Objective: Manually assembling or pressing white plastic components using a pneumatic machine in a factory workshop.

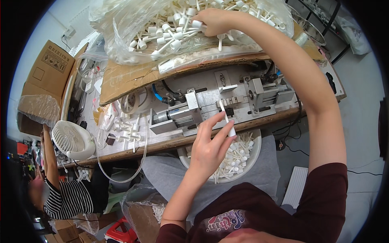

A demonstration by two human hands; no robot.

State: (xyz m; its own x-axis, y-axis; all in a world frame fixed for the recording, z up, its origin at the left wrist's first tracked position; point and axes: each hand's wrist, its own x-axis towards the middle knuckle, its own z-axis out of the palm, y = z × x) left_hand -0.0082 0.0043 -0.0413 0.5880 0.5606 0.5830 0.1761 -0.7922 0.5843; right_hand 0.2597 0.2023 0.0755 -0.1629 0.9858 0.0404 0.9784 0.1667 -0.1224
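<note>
Head view: the left hand's (204,156) fingers pinch a slim white rod (226,117) near its wider lower end, the upper end reaching past the fingertips to a small block on the metal fixture (192,106). The right hand (219,21) is stretched far forward, its fingers closed about a white cap-ended piece (197,24) at the edge of a heap (170,36) of similar pieces. This heap lies in clear plastic (118,28) upon a cardboard sheet (127,81), above the tabletop (118,150), which has a worn wooden front edge. Below the left hand, a white bowl (258,152) of more pieces sits at the person's lap. Leftward stand a pale fan (73,139) and a brown carton (46,73) printed with dark symbols and characters; near them, someone in a striped top (73,198) reaches forward. Pink-and-white lettering marks the wearer's maroon shirt (259,206). Grey floor (360,133) shows at right.
</note>
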